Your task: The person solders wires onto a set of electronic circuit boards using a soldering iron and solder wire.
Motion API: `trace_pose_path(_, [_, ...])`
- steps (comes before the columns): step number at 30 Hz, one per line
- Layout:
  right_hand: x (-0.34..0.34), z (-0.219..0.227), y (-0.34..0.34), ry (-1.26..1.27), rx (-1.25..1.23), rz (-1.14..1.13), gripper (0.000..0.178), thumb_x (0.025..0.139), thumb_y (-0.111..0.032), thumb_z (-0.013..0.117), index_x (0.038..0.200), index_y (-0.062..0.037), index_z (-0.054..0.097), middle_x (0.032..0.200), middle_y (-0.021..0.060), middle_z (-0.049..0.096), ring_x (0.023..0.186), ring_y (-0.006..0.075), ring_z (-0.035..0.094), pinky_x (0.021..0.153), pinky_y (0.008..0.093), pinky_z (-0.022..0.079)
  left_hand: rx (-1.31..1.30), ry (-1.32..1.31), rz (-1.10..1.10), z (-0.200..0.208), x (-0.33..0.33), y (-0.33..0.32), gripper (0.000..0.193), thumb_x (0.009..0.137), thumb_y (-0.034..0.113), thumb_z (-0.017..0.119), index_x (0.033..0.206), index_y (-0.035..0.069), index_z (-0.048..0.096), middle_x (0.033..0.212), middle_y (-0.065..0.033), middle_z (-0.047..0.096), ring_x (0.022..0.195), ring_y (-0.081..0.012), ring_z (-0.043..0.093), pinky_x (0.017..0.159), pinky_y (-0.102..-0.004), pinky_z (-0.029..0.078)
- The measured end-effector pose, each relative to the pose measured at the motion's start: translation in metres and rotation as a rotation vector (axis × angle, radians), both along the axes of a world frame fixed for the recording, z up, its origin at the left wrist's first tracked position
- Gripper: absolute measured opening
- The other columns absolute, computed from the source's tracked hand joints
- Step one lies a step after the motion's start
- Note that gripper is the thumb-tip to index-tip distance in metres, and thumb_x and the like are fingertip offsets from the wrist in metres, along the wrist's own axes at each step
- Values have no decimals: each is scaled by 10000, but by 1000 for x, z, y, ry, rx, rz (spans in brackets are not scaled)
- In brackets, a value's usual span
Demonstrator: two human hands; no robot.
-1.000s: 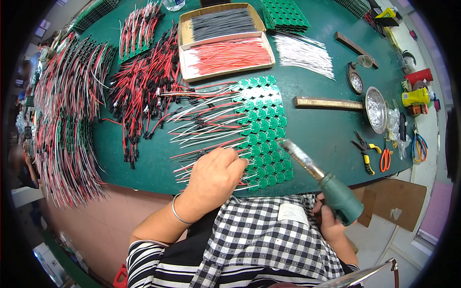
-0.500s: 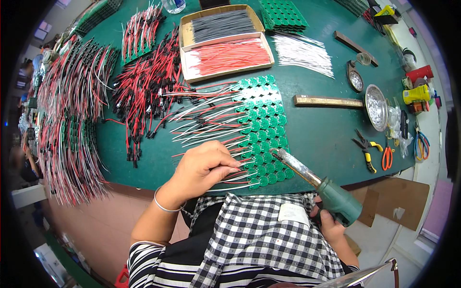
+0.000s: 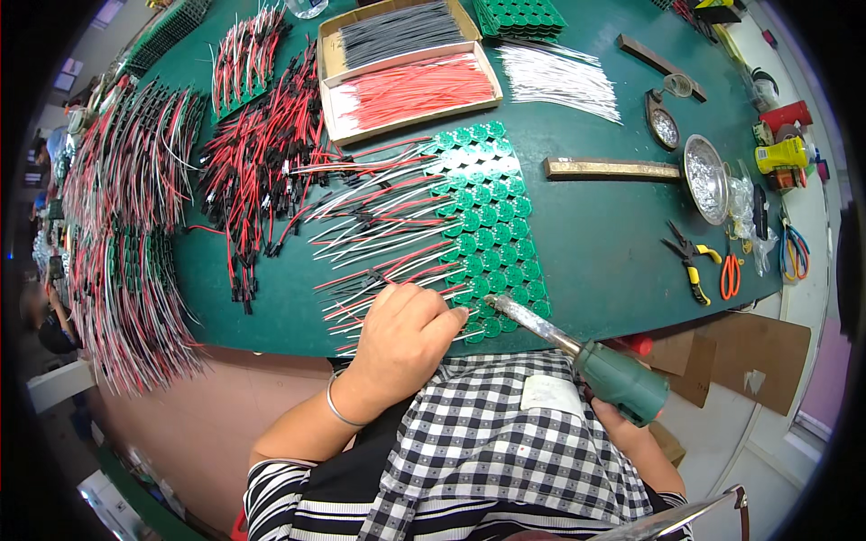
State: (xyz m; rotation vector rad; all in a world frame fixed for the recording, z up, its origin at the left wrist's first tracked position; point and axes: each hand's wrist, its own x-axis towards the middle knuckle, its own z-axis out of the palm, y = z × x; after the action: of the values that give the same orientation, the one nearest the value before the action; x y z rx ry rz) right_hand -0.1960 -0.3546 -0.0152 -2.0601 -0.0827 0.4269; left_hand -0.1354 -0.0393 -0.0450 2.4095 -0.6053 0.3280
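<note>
My left hand (image 3: pixel 406 341) is closed in a pinch at the lower left edge of a green circuit board panel (image 3: pixel 492 239) of joined round boards. A thin wire is between thumb and finger, mostly hidden by them. Red, white and black wires (image 3: pixel 383 212) stick out leftward from the panel's left side. My right hand (image 3: pixel 619 422), partly hidden, grips a soldering iron (image 3: pixel 622 379) with a green body and silver barrel. Its tip lies over the lower rows of the panel, just right of my left fingertips; whether it touches cannot be seen.
Boxes of red wires (image 3: pixel 419 90) and black wires (image 3: pixel 401 36) stand behind, beside loose white wires (image 3: pixel 559 79). Wired panels (image 3: pixel 135 270) and a heap of red-black leads (image 3: pixel 262 171) lie left. A metal dish (image 3: pixel 706 180), pliers (image 3: pixel 693 266) and scissors (image 3: pixel 731 275) lie right.
The iron's tip has moved left and slightly down across the panel, closer to my left fingers. My left hand has shifted right and down. The whole view has shifted slightly.
</note>
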Motion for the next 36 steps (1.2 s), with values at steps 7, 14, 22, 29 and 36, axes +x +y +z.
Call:
trace_pose_path(7, [4,3,3,-88,-36,58,302,772,-97,713,1068,-44,682,1093,114,664,1045,304,577,927,404,434,-1,25,-2,2,1,-1,124,708,15,703,815,59,659,716,-35,531,667,-214,524,601,-346,400])
trace_pose_path(14, [10,6,6,-185,-117,131,306,767,-100,716,1065,-40,679,1083,126,664,1026,304,593,905,398,456,-3,23,-23,1,3,-2,121,716,20,699,823,56,653,736,-41,548,680,-218,533,618,-348,414])
trace_pose_path(22, [13,7,9,-201,-123,127,325,769,-109,721,1077,-26,664,1057,131,668,1008,308,603,898,389,470,10,57,-43,2,4,-1,133,719,26,705,838,56,654,750,-46,560,693,-230,540,629,-353,424])
trace_pose_path(29, [19,13,10,-267,-154,209,287,758,-134,726,1030,-51,689,1059,115,674,994,304,618,879,390,480,3,61,-43,3,6,-1,132,716,20,705,834,55,656,743,-46,553,691,-230,537,628,-355,424])
trace_pose_path(36, [8,10,7,-96,-37,27,290,776,-127,710,1059,-67,690,1084,87,669,1072,293,563,934,395,421,-4,63,-34,3,4,-2,157,705,6,711,844,57,658,748,-51,558,680,-230,546,618,-350,438])
